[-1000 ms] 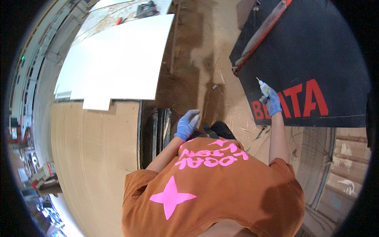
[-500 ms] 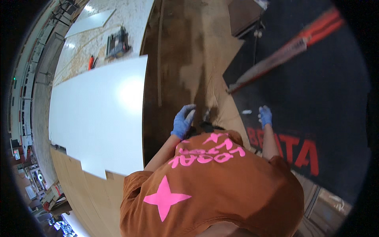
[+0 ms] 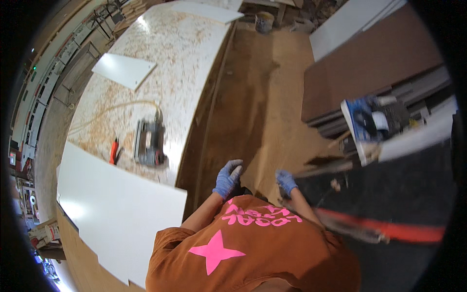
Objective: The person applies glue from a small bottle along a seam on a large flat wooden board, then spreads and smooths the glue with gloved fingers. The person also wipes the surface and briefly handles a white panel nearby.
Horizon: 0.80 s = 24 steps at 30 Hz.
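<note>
My left hand, in a blue glove, is in front of my body beside the workbench edge. Its fingers are loosely bent with the thumb apart, and nothing shows in it. Also gloved in blue, my right hand hangs near the corner of a black panel; its fingers are blurred and partly turned away. To my left, a large white board lies over the near part of the workbench. Beyond it are a grey and black power tool with a pale hose and a small red-handled tool.
A smaller white board lies farther along the dusty bench. At right, brown panels are stacked, with a blue-and-white package nearby. A red strip crosses the black panel. A bucket stands at the far end of the brown floor.
My view has turned and advanced: the bench tools appear lower, and the brown stack and package have come into fuller view. My right hand has come inward, closer to my left.
</note>
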### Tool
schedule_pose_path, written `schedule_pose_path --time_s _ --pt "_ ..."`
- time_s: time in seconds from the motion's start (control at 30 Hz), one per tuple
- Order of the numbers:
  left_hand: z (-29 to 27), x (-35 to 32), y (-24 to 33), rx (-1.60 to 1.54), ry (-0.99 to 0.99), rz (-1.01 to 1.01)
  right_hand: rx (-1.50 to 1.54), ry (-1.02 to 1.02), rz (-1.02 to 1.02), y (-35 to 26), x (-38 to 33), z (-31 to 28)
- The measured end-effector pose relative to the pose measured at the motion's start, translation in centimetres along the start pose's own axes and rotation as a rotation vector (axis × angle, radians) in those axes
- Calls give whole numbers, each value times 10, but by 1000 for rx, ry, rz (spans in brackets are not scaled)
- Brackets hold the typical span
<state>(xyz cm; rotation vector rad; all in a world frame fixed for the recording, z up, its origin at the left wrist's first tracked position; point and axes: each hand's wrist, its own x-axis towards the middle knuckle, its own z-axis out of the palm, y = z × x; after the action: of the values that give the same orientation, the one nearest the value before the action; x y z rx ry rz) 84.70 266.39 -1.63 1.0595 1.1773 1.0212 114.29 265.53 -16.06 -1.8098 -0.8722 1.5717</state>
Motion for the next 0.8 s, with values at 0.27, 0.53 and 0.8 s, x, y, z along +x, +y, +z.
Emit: schedule_pose_path --time_s 0.27,0.53,0.8 --pt "-17 233 73 99 -135 28 57 52 257 -135 175 -4" --pt "23 492 92 -11 -127 83 227 76 297 -217 399 -65" --pt "43 762 152 208 210 373 61 61 62 -356 589 -178"
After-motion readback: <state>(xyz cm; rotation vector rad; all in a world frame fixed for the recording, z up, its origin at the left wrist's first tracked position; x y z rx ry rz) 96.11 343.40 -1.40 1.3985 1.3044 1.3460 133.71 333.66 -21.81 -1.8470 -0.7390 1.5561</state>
